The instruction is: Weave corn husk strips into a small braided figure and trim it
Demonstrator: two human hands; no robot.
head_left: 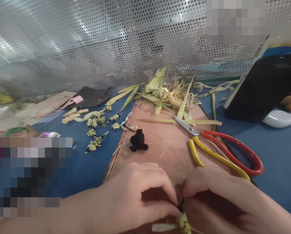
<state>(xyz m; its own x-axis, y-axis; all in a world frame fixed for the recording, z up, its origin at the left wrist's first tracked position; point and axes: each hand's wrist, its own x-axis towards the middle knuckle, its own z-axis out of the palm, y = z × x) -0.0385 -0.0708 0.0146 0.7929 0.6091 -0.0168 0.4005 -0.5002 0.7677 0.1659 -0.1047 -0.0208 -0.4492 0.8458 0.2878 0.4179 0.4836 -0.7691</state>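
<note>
Near the bottom of the view, my left hand (145, 191) and my right hand (221, 198) meet with fingertips almost touching. Each pinches a thin black cord (182, 204) between thumb and forefinger. Just below the cord sits a small knotted piece of pale green plant leaf (183, 223), partly cut off by the frame edge. Scissors (194, 130) with one red and one yellow handle lie half open beyond my right hand. A small black knotted cord figure (138, 140) rests on the cardboard (157, 156) ahead of my left hand.
Dried green husk strips (170, 94) pile up at the far end of the cardboard. Several small woven green pieces (95, 120) lie on the blue table (72, 162). A black phone-like slab (262, 87) leans at right, by a white object (280, 119). Behind rises a perforated metal screen (126, 48).
</note>
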